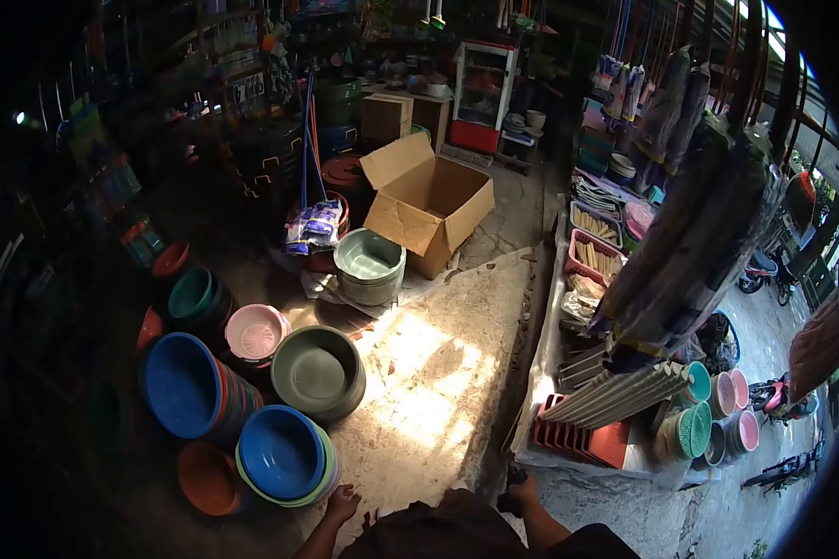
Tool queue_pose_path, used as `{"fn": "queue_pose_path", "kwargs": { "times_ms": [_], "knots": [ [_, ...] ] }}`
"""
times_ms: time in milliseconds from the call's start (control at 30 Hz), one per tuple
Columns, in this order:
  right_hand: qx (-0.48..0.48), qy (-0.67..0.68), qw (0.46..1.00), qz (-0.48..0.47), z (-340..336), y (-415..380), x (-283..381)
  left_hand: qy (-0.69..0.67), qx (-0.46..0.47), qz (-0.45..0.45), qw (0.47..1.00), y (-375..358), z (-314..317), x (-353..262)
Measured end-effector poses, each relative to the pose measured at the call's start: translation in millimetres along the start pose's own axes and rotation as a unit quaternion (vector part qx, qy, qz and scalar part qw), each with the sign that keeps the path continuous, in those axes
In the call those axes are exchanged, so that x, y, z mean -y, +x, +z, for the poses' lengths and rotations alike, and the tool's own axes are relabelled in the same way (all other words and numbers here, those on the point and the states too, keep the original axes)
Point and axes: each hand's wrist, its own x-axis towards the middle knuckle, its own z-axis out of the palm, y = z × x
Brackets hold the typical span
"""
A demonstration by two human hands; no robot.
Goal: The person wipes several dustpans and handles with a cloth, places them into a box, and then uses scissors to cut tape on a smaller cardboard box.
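Observation:
My left hand hangs low near the bottom edge, its fingers loosely curled with nothing visible in them. Just left of it stands a stack of basins, a blue basin on top of a light green one. My right hand is closed around a small black object, too dark to name, beside the corner of the display table. Above the blue basin sits a stack of olive-green basins. A larger stack topped by another blue basin leans tilted to the left.
An open cardboard box stands ahead, beside grey-green tubs. On the right, a display table carries red trays and baskets; plastic-wrapped goods hang above it. A red-and-white cabinet stands at the back.

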Motion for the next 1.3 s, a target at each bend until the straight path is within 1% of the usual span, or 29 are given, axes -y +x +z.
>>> {"fn": "queue_pose_path", "kwargs": {
  "times_ms": [33, 67, 100, 167, 200, 233, 300, 333, 400, 433, 467, 500, 533, 567, 600, 633, 700, 767, 833, 867, 900, 967, 1033, 1067, 1133, 1167, 1200, 1233, 1300],
  "knots": [
    [-0.001, -0.072, 0.994, 0.079, 2.8, 7.1, -9.5, -0.03, -0.043, -0.038, 0.998, 20.7, 1.2, 35.3],
    [0.004, -0.11, 0.984, 0.139, 13.0, 22.3, -36.9, -0.039, -0.043, -0.128, 0.99, 40.6, 2.6, 68.2],
    [0.011, -0.146, 0.969, 0.198, 28.8, 37.5, -59.1, -0.047, -0.042, -0.217, 0.974, 60.0, -1.0, 80.5],
    [0.004, -0.145, 0.97, 0.196, 48.0, 46.0, -74.8, -0.03, -0.016, -0.332, 0.943, 67.5, -12.0, 66.0],
    [0.069, -0.114, 0.96, 0.244, 64.0, 59.7, -97.4, -0.029, -0.019, -0.33, 0.943, 84.2, -13.8, 50.3],
    [0.071, -0.112, 0.961, 0.244, 92.0, 98.4, -133.7, -0.032, -0.011, -0.304, 0.952, 103.9, -13.0, 37.2],
    [0.081, 0.005, 0.986, 0.144, 95.8, 112.0, -112.7, -0.036, 0.008, -0.254, 0.966, 140.3, -11.8, 4.3],
    [0.088, 0.063, 0.989, 0.096, 96.9, 114.6, -105.3, -0.036, 0.017, -0.233, 0.972, 155.7, -12.2, -10.7],
    [0.102, 0.177, 0.979, 0.001, 106.7, 140.1, -95.8, -0.037, 0.034, -0.194, 0.98, 188.4, -11.1, -41.1],
    [0.11, 0.178, 0.978, 0.006, 119.2, 170.0, -79.1, -0.037, 0.042, -0.175, 0.983, 204.1, -13.1, -58.5],
    [0.061, 0.169, 0.98, 0.084, 147.9, 226.5, -70.6, -0.054, 0.033, -0.162, 0.985, 237.3, -16.2, -82.1],
    [0.014, 0.154, 0.974, 0.166, 165.5, 256.0, -61.7, -0.069, 0.026, -0.155, 0.985, 260.2, -20.5, -99.6],
    [0.023, 0.151, 0.973, 0.175, 134.7, 289.2, -6.5, -0.112, 0.014, -0.148, 0.983, 275.7, -28.4, -127.7],
    [0.058, 0.006, 0.968, 0.243, 137.3, 301.5, 61.4, -0.157, 0.005, -0.138, 0.978, 296.3, -35.9, -161.9],
    [0.032, -0.01, 0.983, 0.182, 106.1, 307.3, 145.8, -0.155, -0.016, -0.118, 0.981, 315.5, -42.2, -190.1],
    [-0.008, 0.021, 0.991, 0.135, 104.6, 336.2, 179.4, -0.155, -0.037, -0.097, 0.982, 336.5, -50.0, -217.1],
    [-0.042, 0.133, 0.989, 0.047, 92.6, 384.0, 251.0, -0.152, -0.046, -0.054, 0.986, 367.2, -66.5, -263.8],
    [0.007, 0.185, 0.981, 0.053, 81.6, 428.0, 308.4, -0.17, -0.063, -0.008, 0.983, 399.9, -75.5, -282.7],
    [0.023, 0.144, 0.989, -0.026, 70.1, 455.1, 353.7, -0.162, -0.073, -0.019, 0.984, 415.9, -84.2, -302.8],
    [0.028, 0.077, 0.994, -0.072, 57.6, 462.0, 381.8, -0.144, -0.081, -0.019, 0.986, 425.5, -87.5, -317.8],
    [0.065, 0.073, 0.993, -0.06, 35.2, 456.1, 425.3, -0.149, -0.08, -0.027, 0.985, 431.7, -91.9, -335.1],
    [0.115, 0.042, 0.992, -0.04, 32.6, 478.9, 452.4, -0.174, -0.075, -0.077, 0.979, 438.5, -97.2, -359.7],
    [0.078, 0.021, 0.993, -0.089, 45.3, 504.7, 464.7, -0.195, -0.087, -0.068, 0.974, 459.9, -97.9, -371.4],
    [0.108, 0.084, 0.988, -0.07, 56.7, 523.8, 468.6, -0.206, -0.091, -0.084, 0.971, 471.9, -96.8, -376.4],
    [0.131, 0.088, 0.986, -0.057, 53.2, 539.4, 510.5, -0.215, -0.09, -0.106, 0.967, 491.2, -95.7, -391.2],
    [0.137, 0.094, 0.985, -0.051, 56.5, 550.5, 525.6, -0.232, -0.097, -0.146, 0.957, 503.9, -95.8, -401.6],
    [0.143, 0.142, 0.979, -0.038, 63.9, 562.9, 539.4, -0.248, -0.102, -0.182, 0.946, 523.1, -96.5, -414.7],
    [0.121, 0.096, 0.988, 0.01, 62.8, 570.2, 561.4, -0.245, -0.094, -0.178, 0.948, 546.3, -92.8, -414.7],
    [0.121, 0.087, 0.988, -0.024, 70.1, 597.9, 578.8, -0.244, -0.075, -0.203, 0.945, 594.8, -92.1, -426.9]
  ]
}}
